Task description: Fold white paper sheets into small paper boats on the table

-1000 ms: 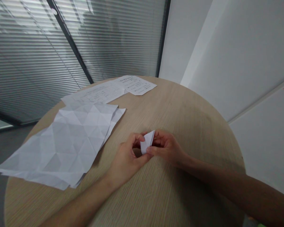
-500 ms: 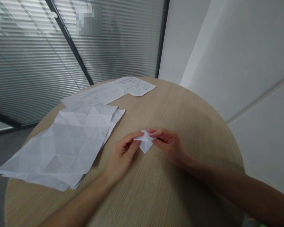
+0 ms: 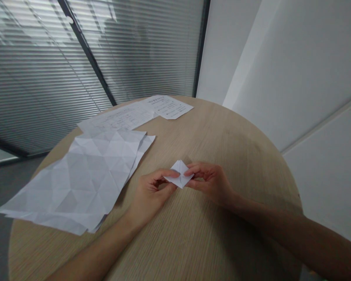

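Note:
Between my two hands is a small piece of folded white paper [image 3: 179, 167], diamond-shaped with a crease down its middle. My left hand [image 3: 152, 191] pinches its left corner, the index finger lying on top and the thumb below. On the other side, my right hand [image 3: 212, 181] grips the right corner between thumb and fingers. The fingertips of both hands come close together near the paper's centre and cover part of it. Both forearms reach in over the table from the lower edge of the view.
A stack of large creased white sheets [image 3: 84, 179] lies on the left of the round wooden table [image 3: 216, 132]. Behind it are printed sheets [image 3: 166, 107] near the far edge. Window blinds [image 3: 152, 58] stand beyond, and a white wall [image 3: 304, 70] is on the right.
The folded paper's lower flap no longer hangs as a separate point; the piece now looks like a flatter diamond. Both hands have shifted their fingers on it, the fingertips nearer its middle.

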Motion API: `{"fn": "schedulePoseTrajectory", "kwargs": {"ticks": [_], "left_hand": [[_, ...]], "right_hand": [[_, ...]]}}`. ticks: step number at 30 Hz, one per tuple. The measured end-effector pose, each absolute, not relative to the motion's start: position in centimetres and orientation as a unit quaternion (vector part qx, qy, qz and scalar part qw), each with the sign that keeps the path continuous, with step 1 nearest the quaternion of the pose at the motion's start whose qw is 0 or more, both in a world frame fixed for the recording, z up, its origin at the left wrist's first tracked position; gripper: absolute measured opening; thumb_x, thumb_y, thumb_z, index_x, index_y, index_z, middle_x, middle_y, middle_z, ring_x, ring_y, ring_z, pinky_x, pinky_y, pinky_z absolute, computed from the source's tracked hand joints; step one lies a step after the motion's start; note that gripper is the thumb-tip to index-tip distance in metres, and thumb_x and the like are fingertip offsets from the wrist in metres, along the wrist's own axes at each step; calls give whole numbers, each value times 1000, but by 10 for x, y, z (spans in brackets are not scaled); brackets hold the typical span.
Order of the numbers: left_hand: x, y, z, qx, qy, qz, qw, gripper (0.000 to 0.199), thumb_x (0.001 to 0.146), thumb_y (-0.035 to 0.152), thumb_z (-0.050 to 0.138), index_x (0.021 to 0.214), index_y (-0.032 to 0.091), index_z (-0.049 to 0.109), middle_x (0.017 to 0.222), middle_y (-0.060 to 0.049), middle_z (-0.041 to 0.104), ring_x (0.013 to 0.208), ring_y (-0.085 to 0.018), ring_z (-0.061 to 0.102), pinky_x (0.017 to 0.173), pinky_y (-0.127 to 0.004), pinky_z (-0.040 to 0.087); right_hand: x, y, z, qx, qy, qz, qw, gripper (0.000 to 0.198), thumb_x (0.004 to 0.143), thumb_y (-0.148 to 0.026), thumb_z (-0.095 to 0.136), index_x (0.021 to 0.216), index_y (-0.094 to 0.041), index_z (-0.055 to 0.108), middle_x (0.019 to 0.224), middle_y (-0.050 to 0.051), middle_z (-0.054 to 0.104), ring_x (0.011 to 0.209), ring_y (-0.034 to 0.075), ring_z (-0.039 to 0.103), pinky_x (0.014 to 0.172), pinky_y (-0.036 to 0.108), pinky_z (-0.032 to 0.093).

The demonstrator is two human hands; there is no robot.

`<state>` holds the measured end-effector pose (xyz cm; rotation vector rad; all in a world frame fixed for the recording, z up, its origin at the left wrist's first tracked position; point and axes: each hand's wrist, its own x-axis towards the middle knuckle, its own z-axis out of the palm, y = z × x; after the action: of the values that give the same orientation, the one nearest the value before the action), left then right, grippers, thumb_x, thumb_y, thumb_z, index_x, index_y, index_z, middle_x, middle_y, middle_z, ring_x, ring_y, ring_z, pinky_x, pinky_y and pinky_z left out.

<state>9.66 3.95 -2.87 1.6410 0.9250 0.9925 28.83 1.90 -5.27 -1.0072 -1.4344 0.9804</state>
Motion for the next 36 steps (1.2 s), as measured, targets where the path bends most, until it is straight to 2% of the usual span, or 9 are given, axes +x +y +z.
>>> {"fn": "schedulePoseTrajectory", "kwargs": {"ticks": [3, 6, 13, 15, 19, 24, 28, 32, 36], "left_hand": [[96, 39, -29, 689, 394, 410, 450, 11, 76, 24, 69, 85, 21, 75, 76, -1, 76, 64, -15, 69, 60, -25, 55], [96, 39, -26, 709, 395, 422, 404, 8, 76, 27, 72, 80, 22, 76, 75, -1, 77, 66, -15, 69, 63, -27, 56], [96, 37, -28, 723, 397, 453, 339, 10, 78, 30, 73, 74, 21, 71, 72, 0, 74, 63, -13, 66, 59, -24, 52], [97, 36, -31, 703, 412, 468, 340, 12, 78, 30, 73, 78, 20, 67, 67, 2, 71, 60, -13, 65, 56, -23, 50], [97, 35, -30, 710, 411, 445, 359, 23, 81, 30, 70, 102, 20, 65, 67, 3, 72, 60, -14, 67, 56, -24, 52], [92, 39, -24, 819, 328, 412, 229, 11, 89, 23, 62, 87, 23, 73, 84, -2, 76, 77, -16, 69, 69, -29, 55], [88, 45, -29, 886, 261, 367, 108, 19, 90, 14, 56, 82, 20, 72, 84, -6, 72, 80, -18, 64, 72, -33, 55], [88, 48, -37, 928, 246, 268, 84, 23, 91, 13, 50, 84, 16, 72, 80, -7, 70, 76, -20, 63, 69, -33, 55], [87, 47, -38, 937, 243, 234, 87, 21, 85, 10, 52, 89, 14, 72, 83, -7, 69, 78, -22, 63, 72, -36, 55]], "right_hand": [[288, 18, -51, -429, -617, 379, 540, 10, 74, -33, 78, 78, -24, 76, 90, 4, 76, 81, 18, 71, 70, 31, 56], [287, 16, -49, -429, -635, 354, 537, 6, 77, -31, 75, 77, -25, 76, 88, 4, 76, 78, 17, 70, 71, 30, 54], [282, 11, -46, -456, -631, 343, 526, 12, 80, -30, 72, 74, -21, 67, 76, 2, 73, 70, 15, 67, 65, 28, 51], [281, 10, -46, -467, -609, 361, 529, 13, 78, -31, 73, 82, -21, 65, 74, 1, 71, 68, 15, 67, 62, 27, 51], [280, 9, -45, -469, -620, 359, 516, 24, 80, -30, 70, 102, -22, 66, 78, 1, 73, 70, 16, 68, 62, 27, 52], [289, 12, -42, -459, -700, 250, 487, 7, 86, -27, 68, 85, -22, 72, 79, 3, 75, 71, 16, 68, 67, 28, 52], [299, 20, -50, -402, -803, 139, 417, 16, 92, -22, 60, 81, -21, 71, 82, 5, 75, 79, 17, 68, 77, 31, 51], [303, 23, -57, -391, -854, 101, 328, 21, 91, -15, 56, 77, -20, 71, 83, 5, 75, 79, 18, 66, 78, 31, 49], [302, 21, -54, -387, -860, 105, 317, 19, 83, -7, 58, 77, -19, 71, 84, 6, 74, 82, 18, 65, 81, 32, 48]]}}
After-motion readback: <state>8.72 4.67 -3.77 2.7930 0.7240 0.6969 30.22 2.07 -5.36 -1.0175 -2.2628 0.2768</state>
